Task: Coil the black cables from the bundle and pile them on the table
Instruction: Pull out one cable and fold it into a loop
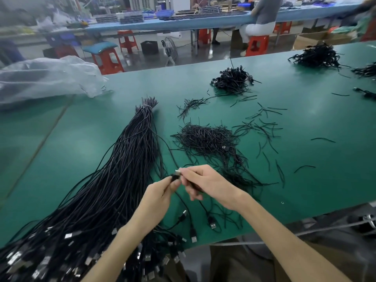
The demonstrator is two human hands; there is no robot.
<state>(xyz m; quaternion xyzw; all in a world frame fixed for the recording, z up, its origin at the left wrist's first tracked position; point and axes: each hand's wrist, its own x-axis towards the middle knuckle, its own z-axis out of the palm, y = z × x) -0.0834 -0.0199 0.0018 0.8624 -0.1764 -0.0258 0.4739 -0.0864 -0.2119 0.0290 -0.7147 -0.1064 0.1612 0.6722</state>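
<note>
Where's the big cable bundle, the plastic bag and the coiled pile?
cable bundle [130, 151]: head view, mid strands.
plastic bag [48, 78]: head view, crumpled middle.
coiled pile [232, 80]: head view, centre.

The bundle [130, 159] is a long sheaf of thin black cables lying on the left part of the green table [305, 123]. Its far end is narrow and bound by a pale tie [147, 106]. Toward the near edge it fans wide, and its silver plugs [50, 257] spill over the table's edge. Just right of the bundle, 1 separate cable [176, 176] is lifted, its plug end pinched between the left hand [158, 196] and the right hand [207, 184]. 3 loose cables [211, 222] lie flat by the near edge. The pile of coiled cables [232, 80] sits well apart, far across the table.
</note>
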